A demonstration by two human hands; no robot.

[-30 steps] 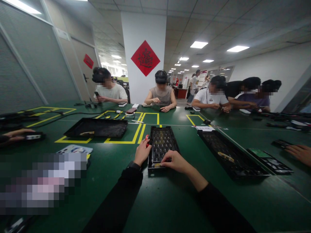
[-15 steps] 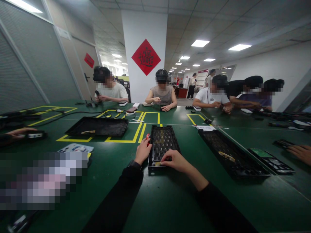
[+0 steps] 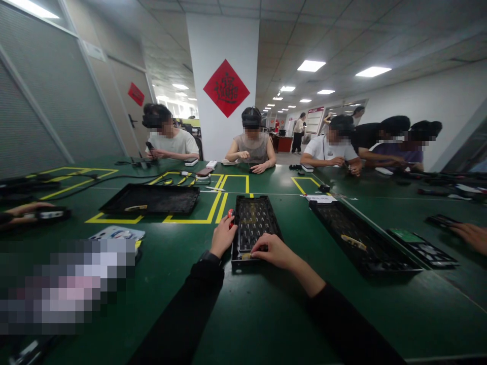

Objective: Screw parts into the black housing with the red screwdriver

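A black rectangular tray (image 3: 278,223) lies lengthwise in front of me, with rows of small pale pieces in a dark insert. My left hand (image 3: 223,235) is at the tray's left edge, its fingers closed round a small red and black object (image 3: 231,215). Over the tray's near end, my right hand (image 3: 272,248) has thumb and fingertips pinched together. What they hold, if anything, is too small to make out. A small yellowish piece (image 3: 246,256) lies beside those fingertips, inside the near edge.
Another black tray (image 3: 152,198) lies back left, and a long one (image 3: 395,263) at right, each holding a yellowish piece. A green and black device (image 3: 422,247) sits farther right. Other people's hands show at both side edges; several people sit across the green table (image 3: 266,314).
The view has shifted very slightly. Both my hands stay in nearly the same place at the tray, with the same grip.
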